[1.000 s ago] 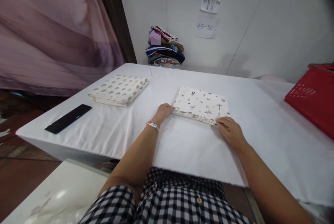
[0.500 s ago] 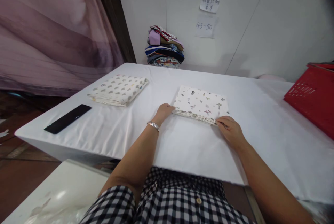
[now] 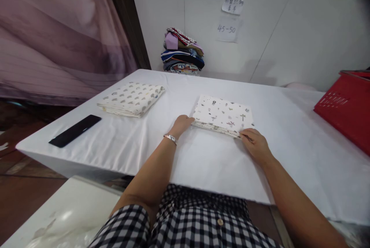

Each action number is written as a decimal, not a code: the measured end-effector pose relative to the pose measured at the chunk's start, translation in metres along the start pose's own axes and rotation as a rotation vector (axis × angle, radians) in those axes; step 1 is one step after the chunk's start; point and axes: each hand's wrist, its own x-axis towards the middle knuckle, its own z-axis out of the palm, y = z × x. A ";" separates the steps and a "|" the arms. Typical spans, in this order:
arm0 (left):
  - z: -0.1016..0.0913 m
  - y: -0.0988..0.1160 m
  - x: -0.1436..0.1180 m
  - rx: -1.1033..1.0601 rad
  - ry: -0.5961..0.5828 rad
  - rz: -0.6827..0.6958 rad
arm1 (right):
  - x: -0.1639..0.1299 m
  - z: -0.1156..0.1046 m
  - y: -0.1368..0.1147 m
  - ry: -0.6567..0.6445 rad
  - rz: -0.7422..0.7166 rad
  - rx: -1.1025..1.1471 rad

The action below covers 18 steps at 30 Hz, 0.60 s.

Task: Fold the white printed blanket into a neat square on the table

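Folded cloth [image 3: 222, 115], white cotton printed with small scattered motifs, lies as a flat, layered rectangle near the middle of the table [image 3: 208, 159], and everything else is placed from it. Far to its left, near the table's left corner, rests a slim black slab with a glossy face, the dark flat object [image 3: 74, 130]. Between that and the folded cloth, well apart from both, sits a second folded fabric [image 3: 132, 99], cream with grey and yellow blotches, thicker and softer at its edges. Behind the folded cloth and to its left, against the pale wall, rises a pile of clothes [image 3: 182, 52] in mixed colours, uneven and lumpy. At the folded cloth's near left corner the left hand [image 3: 180, 124] touches the edge, fingers curled against the stacked layers; a thin metal bracelet [image 3: 170, 139] circles the wrist. Whether that grip pinches the layers or only rests on them cannot be told. At the near right corner the right hand [image 3: 256, 145] lies with its fingertips on the edge of the cloth, knuckles bent; its grip cannot be read for sure either. Well to the right of the folded cloth, at the table's edge, stands a red plastic basket [image 3: 345, 109] with slotted walls. A smooth white sheet, faintly creased, covers the table.
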 end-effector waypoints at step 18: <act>0.005 -0.002 0.003 -0.331 0.129 0.113 | 0.000 0.000 0.002 -0.021 0.013 0.001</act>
